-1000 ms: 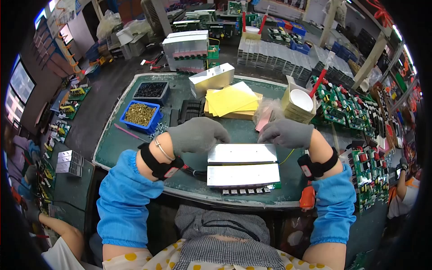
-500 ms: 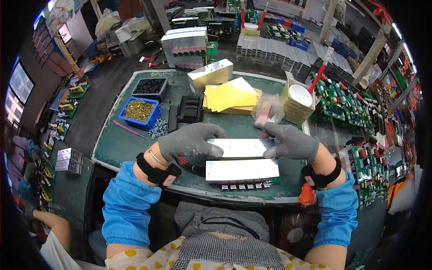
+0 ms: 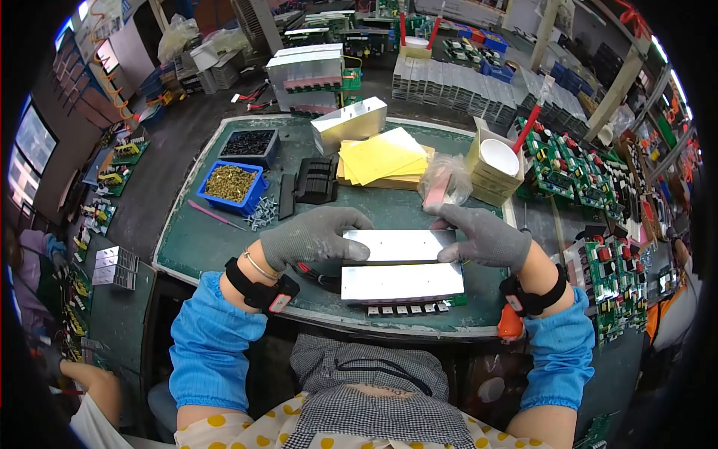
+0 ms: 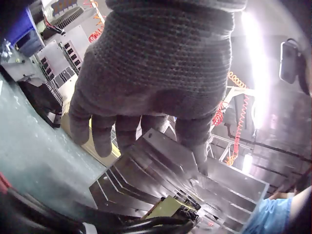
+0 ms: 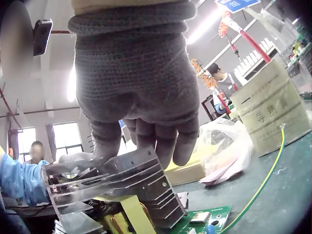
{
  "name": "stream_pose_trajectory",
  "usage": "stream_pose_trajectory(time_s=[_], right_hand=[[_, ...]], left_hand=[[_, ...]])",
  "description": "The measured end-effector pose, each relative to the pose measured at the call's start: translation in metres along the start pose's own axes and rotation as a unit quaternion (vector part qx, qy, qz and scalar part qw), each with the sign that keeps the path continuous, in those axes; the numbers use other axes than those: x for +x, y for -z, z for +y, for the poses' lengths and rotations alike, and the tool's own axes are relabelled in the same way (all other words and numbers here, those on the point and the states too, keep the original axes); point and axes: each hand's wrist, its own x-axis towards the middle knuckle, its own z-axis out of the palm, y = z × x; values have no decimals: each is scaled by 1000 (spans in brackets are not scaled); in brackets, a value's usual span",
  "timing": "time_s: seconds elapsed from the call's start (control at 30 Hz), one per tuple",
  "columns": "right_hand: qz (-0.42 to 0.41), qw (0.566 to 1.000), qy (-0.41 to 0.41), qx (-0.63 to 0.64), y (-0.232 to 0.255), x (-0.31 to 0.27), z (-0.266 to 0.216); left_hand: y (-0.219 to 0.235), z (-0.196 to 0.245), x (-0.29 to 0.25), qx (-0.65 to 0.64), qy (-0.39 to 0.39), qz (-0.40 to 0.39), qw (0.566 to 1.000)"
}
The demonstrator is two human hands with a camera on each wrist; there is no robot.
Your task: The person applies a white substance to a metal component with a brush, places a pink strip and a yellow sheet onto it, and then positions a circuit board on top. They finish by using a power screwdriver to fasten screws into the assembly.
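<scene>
Two silver finned heatsinks lie side by side on the bench, the far heatsink (image 3: pixel 411 246) and the near heatsink (image 3: pixel 402 283). Grey-gloved, the left hand (image 3: pixel 313 236) grips the left end of the far one, thumb on the near side and fingers behind it. At the opposite end the right hand (image 3: pixel 488 236) holds it the same way. Fins of this heatsink (image 4: pixel 168 156) spread below the left hand in the left wrist view. In the right wrist view a green circuit board (image 5: pixel 218 217) and yellow-wrapped coil parts (image 5: pixel 139 214) show under the fins.
Behind the hands lie yellow sheets (image 3: pixel 383 159), a plastic bag (image 3: pixel 446 179) and a black case (image 3: pixel 317 179). A blue bin of brass-coloured parts (image 3: pixel 230 187) and loose screws (image 3: pixel 263 213) are left. A carton with a white tub (image 3: pixel 499 161) stands right. Dark cables (image 3: pixel 323 280) run beside the left hand.
Both hands have come from the far edge of the heatsinks to the two ends of the far one, thumbs now against its near side. Over the last half second they hardly move.
</scene>
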Motion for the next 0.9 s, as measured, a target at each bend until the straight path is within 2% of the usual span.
stream_pose_trajectory(time_s=[0.23,0.33,0.53,0.63,0.73,0.83,0.87,0.9], right_hand=[[-4,1000,19,-11,2,1,-3],[-9,1000,-2,-2,2,2,-6],[0,1000,5,2,1,-1,-5],[17,1000,20,-13,0,-1,-4],[-1,998,51,-28,5,7,-17],[-58,997,35,-26,6,26,-38],[-67,996,52,-30,4,31,-39],[-86,995,28,-41,6,32,-42]], left_hand=[[3,11,1,37,18,-6,999],[1,10,1,61,20,4,998],[2,5,0,36,15,-5,999],[1,7,-4,75,1,29,997],[1,12,1,82,-23,8,996],[-2,20,10,55,-27,-33,998],[-1,22,12,63,-26,-40,997],[-1,22,13,70,-26,-46,996]])
